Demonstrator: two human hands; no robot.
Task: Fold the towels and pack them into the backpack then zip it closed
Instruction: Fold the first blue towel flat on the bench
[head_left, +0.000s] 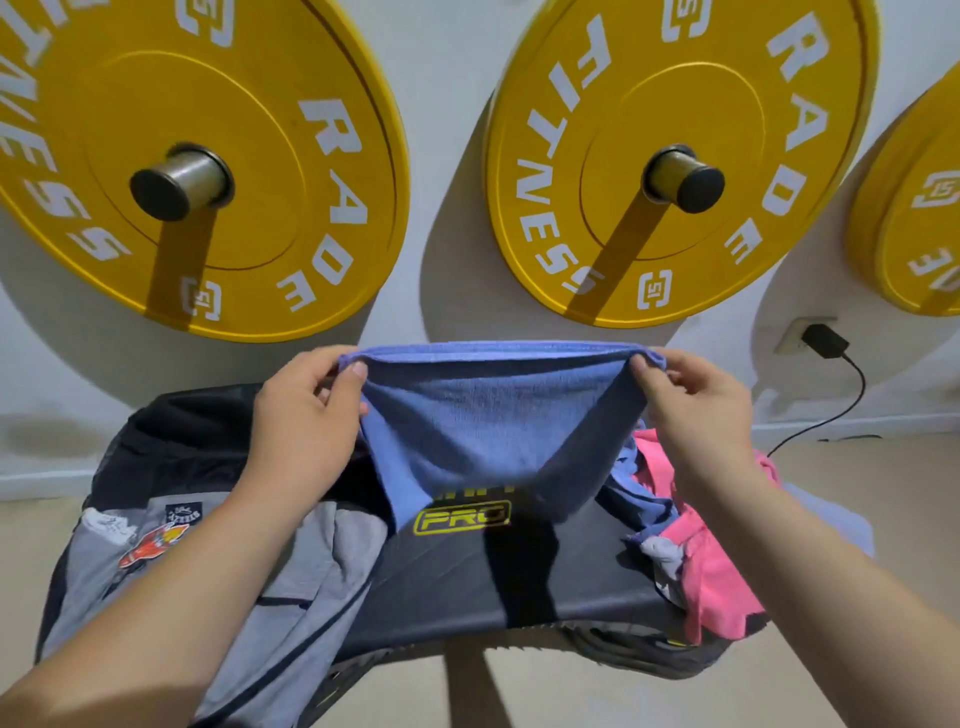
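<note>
A blue towel (493, 415) hangs in the air, stretched by its top edge between both hands. My left hand (306, 410) pinches its left top corner and my right hand (691, 410) pinches its right top corner. The towel's lower end drapes over a dark padded bench (498, 577) with a yellow "PRO" logo. A grey and black backpack (208, 551) with patches lies on the bench's left side, under my left forearm. A heap of towels lies on the bench's right end, with a pink towel (711, 566) on top and blue cloth beside it.
Three yellow weight plates, such as the left weight plate (171, 156) and the middle weight plate (675, 156), hang on pegs on the white wall behind the bench. A black charger (823, 340) is plugged in at the right, its cable running to the beige floor (883, 493).
</note>
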